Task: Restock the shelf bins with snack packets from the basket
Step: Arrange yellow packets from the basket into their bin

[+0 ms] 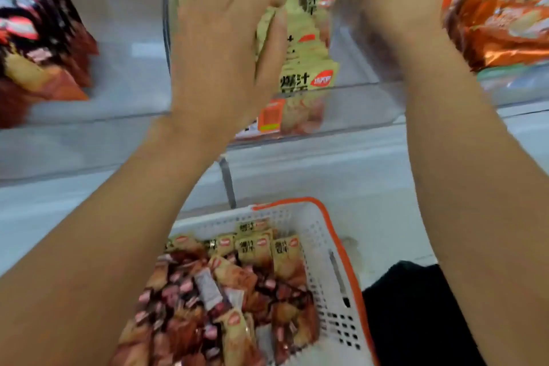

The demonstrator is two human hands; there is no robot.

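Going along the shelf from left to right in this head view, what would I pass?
Dark red snack packets → left hand → stack of pale yellow packets in the clear bin → right hand → orange packets.
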